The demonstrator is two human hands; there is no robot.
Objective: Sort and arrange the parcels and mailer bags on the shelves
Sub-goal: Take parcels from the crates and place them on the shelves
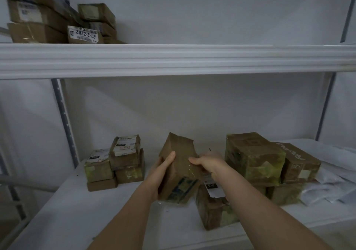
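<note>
Both hands held a brown parcel (178, 170) tilted above the lower shelf (77, 207), between two stacks. The left hand (162, 170) curled round its left edge; the right hand (209, 166) gripped its right side. Taped cardboard looked stiff, probably light but slick; holding opposite edges seemed wise.

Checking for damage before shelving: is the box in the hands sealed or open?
Sealed, as far as visible: the box held by both hands shows shut taped faces; its underside is hidden.

Brown parcel (180, 170) between both hands
</note>
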